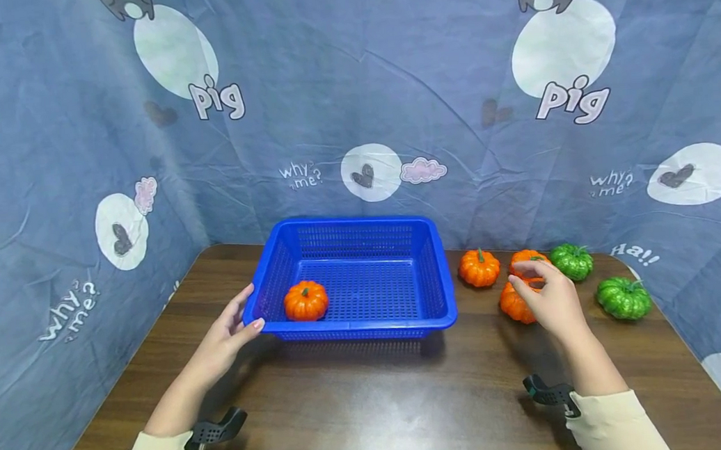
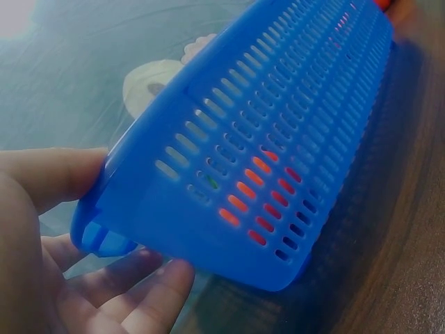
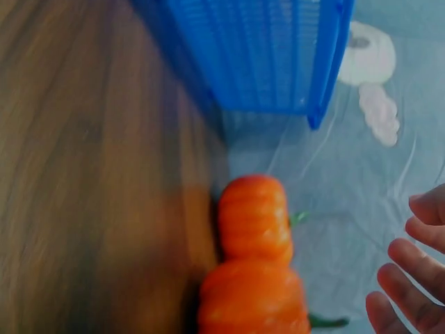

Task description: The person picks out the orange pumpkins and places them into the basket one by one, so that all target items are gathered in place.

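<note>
My left hand (image 1: 226, 342) grips the front left corner of a blue plastic basket (image 1: 361, 327). In the left wrist view its thumb lies on the rim and the fingers curl beneath. One small orange pumpkin (image 1: 306, 301) sits inside the basket, near that corner. Over on the right, my right hand (image 1: 557, 302) hovers with thumb and fingers apart, partly covering an orange pumpkin (image 1: 515, 305) and another orange pumpkin (image 1: 526, 258) behind it. Nothing is between its fingers. A third orange pumpkin (image 1: 479, 269) lies nearer the basket.
Two green pumpkins, a rear one (image 1: 572, 262) and a front one (image 1: 624, 298), lie beyond my right hand near the table's right edge. The brown wooden table (image 1: 373, 405) ends at a blue patterned cloth (image 1: 303, 117) behind and at the sides.
</note>
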### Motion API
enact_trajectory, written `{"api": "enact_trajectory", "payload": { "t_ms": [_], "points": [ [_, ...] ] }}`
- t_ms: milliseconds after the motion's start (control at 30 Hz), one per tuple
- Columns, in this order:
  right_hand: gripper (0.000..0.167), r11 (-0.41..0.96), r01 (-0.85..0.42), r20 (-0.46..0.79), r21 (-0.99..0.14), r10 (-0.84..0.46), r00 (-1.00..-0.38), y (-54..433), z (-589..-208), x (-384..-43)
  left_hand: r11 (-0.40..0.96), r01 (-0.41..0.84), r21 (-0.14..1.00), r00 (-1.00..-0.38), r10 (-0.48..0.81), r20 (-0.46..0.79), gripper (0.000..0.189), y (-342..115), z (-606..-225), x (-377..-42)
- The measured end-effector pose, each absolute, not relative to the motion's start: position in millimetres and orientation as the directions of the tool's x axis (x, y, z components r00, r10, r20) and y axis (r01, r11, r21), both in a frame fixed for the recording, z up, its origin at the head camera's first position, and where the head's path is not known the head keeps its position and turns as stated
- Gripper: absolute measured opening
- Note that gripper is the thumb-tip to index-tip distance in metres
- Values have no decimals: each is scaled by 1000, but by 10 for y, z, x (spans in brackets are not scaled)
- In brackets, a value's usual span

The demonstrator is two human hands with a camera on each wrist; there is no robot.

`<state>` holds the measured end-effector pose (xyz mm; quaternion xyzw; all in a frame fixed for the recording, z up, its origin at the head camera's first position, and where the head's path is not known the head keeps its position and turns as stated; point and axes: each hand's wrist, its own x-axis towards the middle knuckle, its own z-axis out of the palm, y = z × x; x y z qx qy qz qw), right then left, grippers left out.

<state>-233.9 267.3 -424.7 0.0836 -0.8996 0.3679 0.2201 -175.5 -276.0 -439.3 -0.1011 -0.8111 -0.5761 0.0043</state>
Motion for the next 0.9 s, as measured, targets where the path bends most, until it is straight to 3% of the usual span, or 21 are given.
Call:
{"api": "enact_trajectory", "payload": {
  "t_ms": [433,900],
  "points": [
    [27,719,-254,466,-647,109,-878,2918,-4440,-2286,310,178,934,-978,165,131,71,-2769,-4410,-1766],
    [38,727,-211,371,-653,64,-926,3109,-4561,-2269,272,183,945,-976,169,140,70,-2759,-4400,-1759]
  ]
}}
